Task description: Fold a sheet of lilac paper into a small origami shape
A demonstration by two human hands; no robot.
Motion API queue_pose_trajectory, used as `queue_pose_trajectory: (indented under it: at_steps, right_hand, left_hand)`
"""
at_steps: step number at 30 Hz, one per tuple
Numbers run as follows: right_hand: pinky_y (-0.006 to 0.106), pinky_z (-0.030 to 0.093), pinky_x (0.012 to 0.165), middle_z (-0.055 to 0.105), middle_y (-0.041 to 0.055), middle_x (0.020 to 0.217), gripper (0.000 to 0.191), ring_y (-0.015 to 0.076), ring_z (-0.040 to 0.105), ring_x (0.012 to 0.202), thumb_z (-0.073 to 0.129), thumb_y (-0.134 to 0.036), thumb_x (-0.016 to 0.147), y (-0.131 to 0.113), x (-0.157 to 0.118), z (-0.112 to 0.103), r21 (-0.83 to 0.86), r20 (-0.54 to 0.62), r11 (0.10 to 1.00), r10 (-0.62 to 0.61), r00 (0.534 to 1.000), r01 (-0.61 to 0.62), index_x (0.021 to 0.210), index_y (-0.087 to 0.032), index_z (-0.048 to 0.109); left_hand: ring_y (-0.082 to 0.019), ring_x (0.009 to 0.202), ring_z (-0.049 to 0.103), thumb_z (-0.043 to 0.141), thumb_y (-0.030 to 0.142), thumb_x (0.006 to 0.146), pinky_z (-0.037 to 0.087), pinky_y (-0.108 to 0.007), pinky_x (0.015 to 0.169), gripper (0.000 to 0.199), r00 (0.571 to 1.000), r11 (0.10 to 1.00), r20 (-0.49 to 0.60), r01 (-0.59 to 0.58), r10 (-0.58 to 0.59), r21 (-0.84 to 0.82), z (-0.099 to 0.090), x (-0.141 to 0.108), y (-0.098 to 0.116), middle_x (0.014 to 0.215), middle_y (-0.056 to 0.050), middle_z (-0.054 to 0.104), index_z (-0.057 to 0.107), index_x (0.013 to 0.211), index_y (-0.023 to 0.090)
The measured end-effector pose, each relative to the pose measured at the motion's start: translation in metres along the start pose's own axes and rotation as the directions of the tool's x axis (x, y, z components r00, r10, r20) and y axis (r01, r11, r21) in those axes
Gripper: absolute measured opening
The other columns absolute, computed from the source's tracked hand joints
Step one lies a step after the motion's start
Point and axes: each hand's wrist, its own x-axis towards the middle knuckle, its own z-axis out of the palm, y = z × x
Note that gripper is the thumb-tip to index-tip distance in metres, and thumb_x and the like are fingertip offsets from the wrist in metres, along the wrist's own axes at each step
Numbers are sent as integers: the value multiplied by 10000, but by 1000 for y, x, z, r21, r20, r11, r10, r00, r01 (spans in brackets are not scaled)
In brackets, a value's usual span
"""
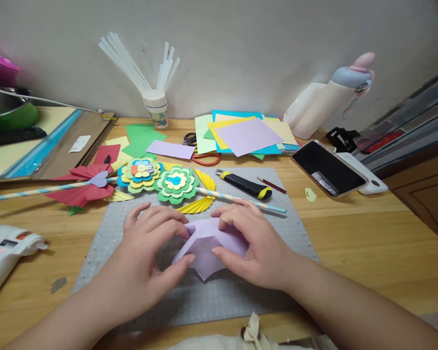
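A piece of lilac paper (206, 248), partly folded with creases and raised edges, is held just above the grey cutting mat (105, 272). My left hand (149, 248) grips its left side between thumb and fingers. On the right side, my right hand (248, 240) pinches the paper, thumb in front and fingers over the top edge. Just beyond the hands lie two striped paper sticks: one bears a red fan-folded bow (82, 184) and a layered yellow-blue flower (140, 172), the other a green layered flower (175, 183) and yellow pleated fans (199, 204).
A black utility knife (244, 183) and a pencil (272, 184) lie on the mat's far side. A glue gun (10, 253) is at left, a phone (328, 167) at right. Behind are coloured paper sheets (246, 136), scissors (206, 158), a cup of straws (156, 109) and a bottle (324, 104).
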Motion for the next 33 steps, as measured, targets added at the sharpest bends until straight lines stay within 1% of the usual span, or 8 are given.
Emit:
queue_pose_trajectory:
  at_steps: [10, 16, 19, 24, 26, 28, 30, 33]
  right_hand:
    - [444, 255, 1016, 652, 16, 1044, 223, 187, 587, 1012, 670, -246, 834, 1, -1, 7, 88, 23, 996, -34, 999, 32, 931, -239, 469]
    - [490, 194, 1068, 642, 32, 1108, 318, 213, 578, 1087, 711, -328, 814, 1, -3, 8, 112, 11, 993, -35, 999, 33, 954, -249, 437]
    - [510, 245, 1050, 594, 66, 1191, 441, 258, 541, 1129, 732, -472, 771, 1, -6, 7, 156, -35, 988, 13, 999, -7, 995, -256, 419]
    - [397, 406, 882, 545, 62, 1120, 243, 218, 534, 1023, 496, -432, 939, 10, -4, -3, 221, -172, 945, 280, 944, -240, 1102, -256, 453]
    - [329, 427, 747, 564, 22, 991, 258, 168, 550, 820, 546, -466, 918, 17, 1, -12, 356, -80, 829, 487, 870, -431, 1059, -261, 477]
    - [269, 400, 582, 570, -17, 814, 323, 129, 514, 626, 601, -530, 872, 23, 6, -21, 560, 168, 573, 628, 760, -598, 1008, -257, 495]
    - [242, 370, 488, 573, -28, 705, 370, 119, 494, 529, 633, -559, 835, 28, 10, -28, 644, 383, 358, 614, 690, -676, 974, -236, 517]
    - [218, 401, 490, 564, -41, 660, 401, 108, 516, 536, 704, -503, 777, 29, 15, -28, 712, 496, 182, 553, 669, -678, 1008, -210, 559]
  left_hand:
    - [-219, 1227, 500, 611, 338, 846, 138, -466, 1107, 178, 998, 999, -42, -42, 42, -1, 3, -5, -1, 1272, -11, 594, 506, 976, 280]
    - [-202, 1141, 565, 629, 316, 842, 170, -459, 1091, 151, 993, 997, -100, -68, 65, -26, 4, -3, -1, 1104, 25, 672, 510, 929, 283]
    - [-203, 1113, 573, 631, 310, 838, 192, -458, 1069, 144, 992, 998, -105, -68, 65, -17, 3, -2, -1, 1072, 31, 675, 511, 915, 286]
    - [-210, 1122, 563, 610, 307, 843, 196, -471, 1060, 120, 994, 999, -100, -42, 40, -17, 3, -3, 0, 1074, 30, 677, 514, 911, 289]
    - [-213, 1123, 562, 610, 309, 841, 201, -469, 1054, 120, 995, 999, -94, -37, 36, -13, 3, -3, 0, 1076, 31, 678, 516, 913, 291]
    - [-214, 1118, 566, 608, 306, 839, 202, -470, 1051, 117, 994, 999, -99, -37, 35, -14, 3, -3, 0, 1073, 31, 680, 518, 911, 292]
    - [-214, 1106, 573, 606, 303, 836, 204, -472, 1049, 111, 993, 999, -112, -31, 28, -22, 3, -4, -1, 1067, 30, 681, 521, 905, 292]
    - [-212, 1088, 582, 607, 304, 835, 217, -472, 1048, 96, 989, 999, -151, -1, -5, -45, 4, -4, -1, 1065, 28, 679, 529, 890, 292]
